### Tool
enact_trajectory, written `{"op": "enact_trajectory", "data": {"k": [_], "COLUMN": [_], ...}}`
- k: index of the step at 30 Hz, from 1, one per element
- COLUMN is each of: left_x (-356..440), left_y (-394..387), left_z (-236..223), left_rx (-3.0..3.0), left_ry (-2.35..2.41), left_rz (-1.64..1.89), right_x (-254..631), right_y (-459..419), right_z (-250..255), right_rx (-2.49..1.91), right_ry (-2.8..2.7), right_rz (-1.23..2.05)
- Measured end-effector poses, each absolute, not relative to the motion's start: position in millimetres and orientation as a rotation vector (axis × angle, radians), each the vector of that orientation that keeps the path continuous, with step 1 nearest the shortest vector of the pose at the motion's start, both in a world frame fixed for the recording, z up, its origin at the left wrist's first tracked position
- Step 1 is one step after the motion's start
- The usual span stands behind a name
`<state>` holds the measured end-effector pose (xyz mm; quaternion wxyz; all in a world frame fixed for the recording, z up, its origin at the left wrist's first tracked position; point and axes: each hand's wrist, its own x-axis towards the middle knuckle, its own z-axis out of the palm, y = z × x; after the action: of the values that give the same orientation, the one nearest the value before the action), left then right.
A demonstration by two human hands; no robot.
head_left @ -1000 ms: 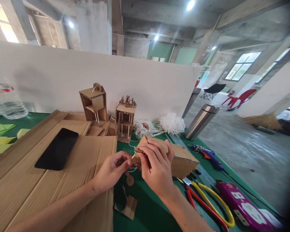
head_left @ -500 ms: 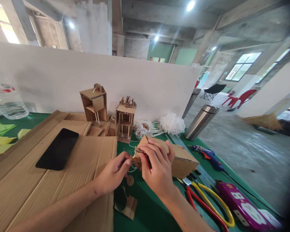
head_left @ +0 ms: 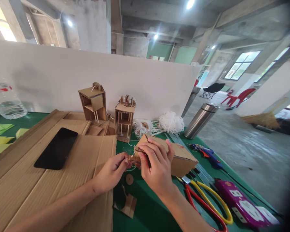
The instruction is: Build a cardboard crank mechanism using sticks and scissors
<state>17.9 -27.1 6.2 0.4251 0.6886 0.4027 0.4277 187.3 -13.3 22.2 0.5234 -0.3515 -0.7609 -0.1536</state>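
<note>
Bottle (head_left: 5,100) cut at left edge

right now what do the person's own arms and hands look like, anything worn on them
Both are bare: no gloves, no sleeves in view, no watch, ring or bracelet visible. The left hand and right hand have short, unpainted nails. Each forearm enters from the bottom edge of the picture, uncovered as far as the frame shows.

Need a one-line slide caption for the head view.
Both hands, left and right, work at one end of a cardboard box over a green table.
</note>
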Motion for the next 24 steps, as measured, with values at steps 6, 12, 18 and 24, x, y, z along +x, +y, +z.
{"op": "enact_trajectory", "data": {"k": [6,12,18,24], "left_x": [16.2,14.9,12.8,10.1], "left_y": [-26.7,-24.0,-20.7,-22.6], "left_z": [1.0,2.0,0.5,4.4], "left_rx": [1.735,1.739,1.835,1.972], "left_ry": [1.007,1.009,1.066,1.09], "left_rz": [1.074,1.147,1.169,1.026], "right_x": [187.7,187.7,187.6,188.8], "right_y": [-12.9,-13.0,-11.6,-11.5], "right_z": [23.1,23.9,22.5,23.0], "right_rx": [-0.846,-0.85,-0.851,-0.871], "right_ry": [-1.816,-1.804,-1.797,-1.783], "right_rz": [-0.373,-0.381,-0.384,-0.381]}}
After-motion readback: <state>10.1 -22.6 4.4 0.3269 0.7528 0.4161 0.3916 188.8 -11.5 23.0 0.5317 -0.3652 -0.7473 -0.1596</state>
